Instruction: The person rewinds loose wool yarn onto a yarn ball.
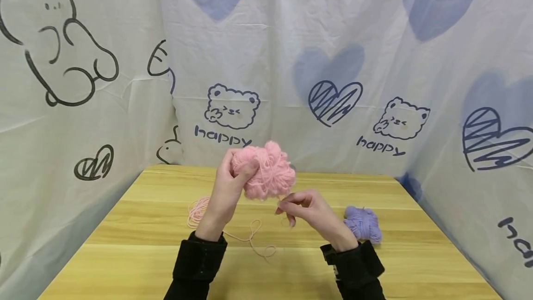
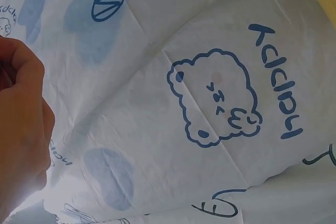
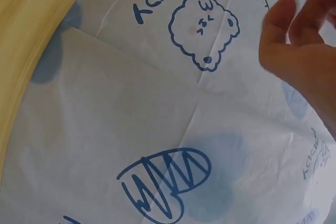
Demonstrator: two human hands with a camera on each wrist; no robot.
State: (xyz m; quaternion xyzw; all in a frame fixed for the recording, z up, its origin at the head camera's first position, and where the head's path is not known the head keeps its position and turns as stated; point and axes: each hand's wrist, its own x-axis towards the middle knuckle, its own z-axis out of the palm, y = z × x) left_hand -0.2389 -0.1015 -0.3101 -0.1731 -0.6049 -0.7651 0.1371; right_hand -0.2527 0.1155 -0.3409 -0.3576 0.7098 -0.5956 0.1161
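Up close, my left hand (image 1: 226,189) has its fingers curled round the pink ball (image 1: 264,170), thumb pressed into its front, holding it raised above the bench (image 1: 137,249). My right hand (image 1: 304,209) sits just below and to the right of the ball, thumb and forefinger pinched together on what looks like the pink strand (image 1: 251,235) coming off it; the other fingers are loosely bent. The strand is too thin at the pinch to be sure of, but the fingertips are closed tight.

From there the strand drops to the bench, loops between my two black sleeves, and runs back to a small pink coil (image 1: 196,211) lying flat near my left wrist. A purple ball (image 1: 363,223) rests on the bench just beside my right wrist, untouched.

Both wrist views show little but the printed cloth (image 1: 291,59) that walls the bench on three sides, with bears, hearts and the word "happy"; my left hand (image 2: 21,129) and right hand (image 3: 304,51) only edge into them, and neither shows the yarn.

I judge I am partway through winding: the ball is already full, loose yarn remains on the bench. The next turn calls for keeping light tension in the pinch, carrying the strand over the ball, and turning the ball so the wraps spread evenly without snagging the loop below.
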